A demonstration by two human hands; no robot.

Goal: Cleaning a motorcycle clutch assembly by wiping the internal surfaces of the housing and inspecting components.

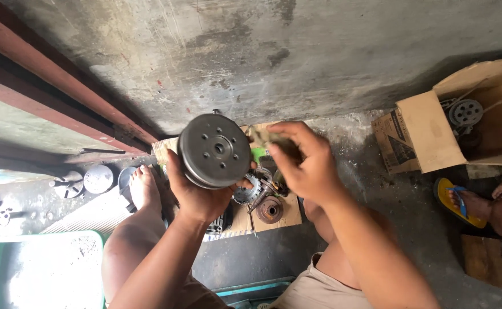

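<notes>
While left hand point(196, 191) fingers clasp round grey metal pulley point(215, 150) — right hand point(302, 163) fingers pinch crumpled rag point(262, 136).

a stained grey concrete wall point(297, 51) rises over a grimy concrete floor point(365, 149), daylight glaring at the lower left. rusty red metal rails point(51, 86) slant along the left (paint worn). an open cardboard box point(434, 134) sits right.

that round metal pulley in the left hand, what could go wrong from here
The left hand holds the heavy-looking metal pulley up by its lower edge alone, directly over the bare foot and the small parts on the cardboard sheet; a slip could hurt toes or scatter parts. The right hand pinches a dirty rag beside the rim, so fingers could catch on an edge.
</notes>
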